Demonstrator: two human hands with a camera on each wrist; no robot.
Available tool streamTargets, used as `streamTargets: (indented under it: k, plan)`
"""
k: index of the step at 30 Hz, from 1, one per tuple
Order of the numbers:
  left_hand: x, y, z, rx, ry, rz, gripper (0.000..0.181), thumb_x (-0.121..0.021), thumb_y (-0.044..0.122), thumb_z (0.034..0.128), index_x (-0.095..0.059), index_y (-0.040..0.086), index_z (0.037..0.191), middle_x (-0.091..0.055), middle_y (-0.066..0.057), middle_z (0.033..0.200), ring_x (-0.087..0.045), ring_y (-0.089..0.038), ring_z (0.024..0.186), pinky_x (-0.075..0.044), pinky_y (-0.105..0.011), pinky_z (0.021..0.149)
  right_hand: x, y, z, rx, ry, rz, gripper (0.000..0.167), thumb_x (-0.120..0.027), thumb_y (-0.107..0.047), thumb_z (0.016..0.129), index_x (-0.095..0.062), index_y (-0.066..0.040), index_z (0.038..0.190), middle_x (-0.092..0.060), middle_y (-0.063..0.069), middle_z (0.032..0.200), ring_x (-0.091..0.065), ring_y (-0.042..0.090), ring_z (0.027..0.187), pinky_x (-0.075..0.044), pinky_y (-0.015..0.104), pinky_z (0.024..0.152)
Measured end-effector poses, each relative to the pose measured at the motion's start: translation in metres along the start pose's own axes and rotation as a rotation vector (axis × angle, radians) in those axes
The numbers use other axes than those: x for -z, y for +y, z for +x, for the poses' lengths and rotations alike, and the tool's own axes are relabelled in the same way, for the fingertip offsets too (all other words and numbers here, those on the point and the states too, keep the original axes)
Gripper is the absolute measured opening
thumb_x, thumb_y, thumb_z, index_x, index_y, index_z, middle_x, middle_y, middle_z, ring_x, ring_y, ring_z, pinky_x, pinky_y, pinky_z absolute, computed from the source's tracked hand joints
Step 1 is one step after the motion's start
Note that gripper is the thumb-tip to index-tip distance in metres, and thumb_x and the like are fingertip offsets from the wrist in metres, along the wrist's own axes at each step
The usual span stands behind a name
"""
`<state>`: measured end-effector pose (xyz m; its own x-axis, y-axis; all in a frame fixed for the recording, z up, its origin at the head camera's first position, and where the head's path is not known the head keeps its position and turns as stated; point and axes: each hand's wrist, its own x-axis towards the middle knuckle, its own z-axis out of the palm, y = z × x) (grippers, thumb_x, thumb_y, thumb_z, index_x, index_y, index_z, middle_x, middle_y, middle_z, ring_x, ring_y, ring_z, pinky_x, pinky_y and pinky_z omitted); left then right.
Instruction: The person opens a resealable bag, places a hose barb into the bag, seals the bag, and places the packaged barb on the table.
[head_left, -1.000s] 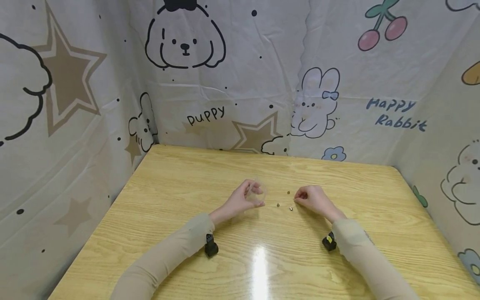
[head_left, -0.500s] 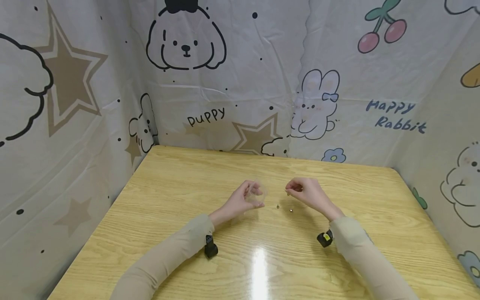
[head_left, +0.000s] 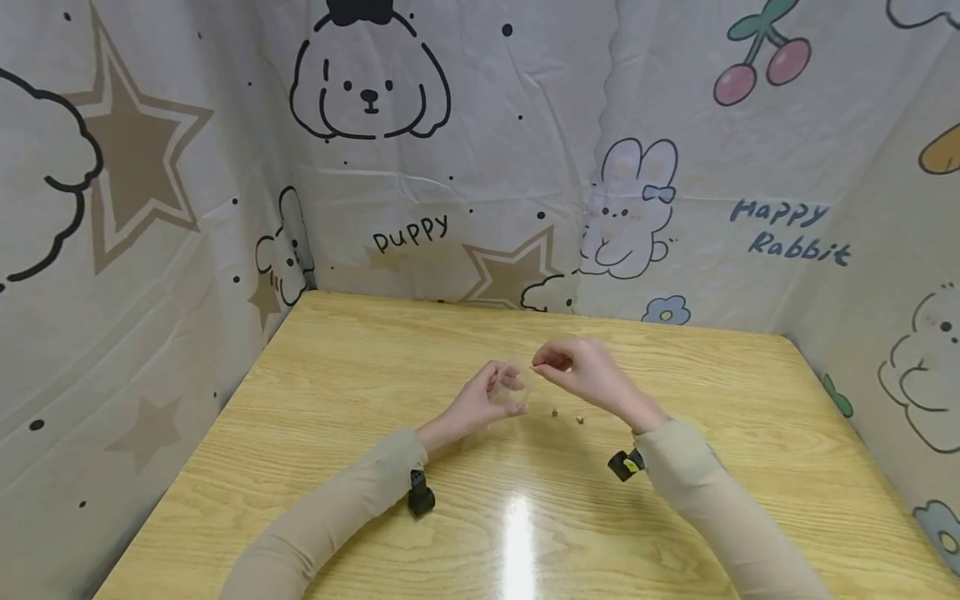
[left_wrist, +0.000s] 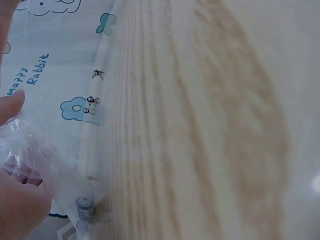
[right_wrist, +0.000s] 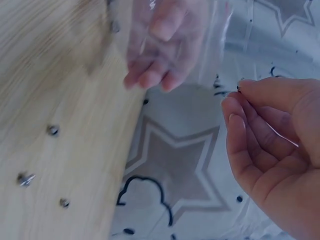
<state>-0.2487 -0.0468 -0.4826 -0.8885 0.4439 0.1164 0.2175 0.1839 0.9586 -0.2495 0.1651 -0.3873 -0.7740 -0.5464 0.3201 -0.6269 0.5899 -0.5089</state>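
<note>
My left hand holds a clear plastic bag above the table, its thumb and fingers spread apart around the mouth. Small dark metal pieces show through the bag's lower end in the left wrist view. Just right of the bag, my right hand pinches a tiny dark piece between thumb and forefinger; the fingertips mostly hide it. Loose on the wood lie a shiny metal piece, another metal piece with a short projecting part, and a third metal piece. Their exact kind is too small to tell.
The light wooden table ends at a printed cloth hanging behind it, with more cloth at both sides. A black wrist camera sits on the left wrist, and another black camera on the right.
My right hand has moved left and a little away from me, up to the bag's mouth, still pinching. The left hand and bag have stayed nearly in place.
</note>
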Motion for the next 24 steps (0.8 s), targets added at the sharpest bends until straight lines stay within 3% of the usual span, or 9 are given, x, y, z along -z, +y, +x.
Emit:
streamTargets:
  k: [5,10,17,24]
  plan:
    - [0.001,0.0,-0.001,-0.014,-0.023,-0.038,0.051,-0.071,0.007,0.0904,-0.044,0.0,0.133,-0.061,-0.021,0.126,-0.052,-0.033,0.126,-0.03,-0.057,0.119,-0.003,-0.012,0.009,0.085,-0.019,0.0,0.007,-0.071,-0.004,0.089,-0.073,-0.005,0.096,-0.075,0.006,0.088,-0.069,0.012,0.076,-0.058,0.02,0.071]
    - [0.0,0.001,-0.001,-0.007,-0.033,-0.049,0.048,-0.07,0.007,0.0917,-0.045,0.005,0.132,-0.059,-0.022,0.128,-0.051,-0.034,0.127,-0.029,-0.058,0.12,-0.005,-0.016,0.012,0.108,-0.019,0.008,0.007,-0.071,-0.003,0.089,-0.073,-0.003,0.095,-0.075,0.007,0.087,-0.069,0.013,0.076,-0.059,0.02,0.071]
    - [-0.001,0.0,0.001,-0.005,-0.042,-0.046,0.053,-0.07,0.007,0.0912,-0.042,-0.003,0.135,-0.06,-0.021,0.128,-0.05,-0.033,0.128,-0.026,-0.058,0.121,0.0,-0.005,0.007,0.069,0.003,0.023,0.006,-0.07,-0.005,0.09,-0.073,-0.004,0.096,-0.075,0.007,0.089,-0.069,0.014,0.077,-0.059,0.022,0.071]
    - [-0.001,0.004,-0.001,0.02,-0.001,-0.012,0.054,-0.074,0.012,0.089,-0.046,0.003,0.134,-0.063,-0.015,0.126,-0.053,-0.029,0.124,-0.027,-0.057,0.122,0.001,0.021,0.001,-0.01,0.012,0.014,0.006,-0.07,-0.006,0.091,-0.073,-0.004,0.096,-0.074,0.007,0.09,-0.068,0.014,0.078,-0.059,0.024,0.071]
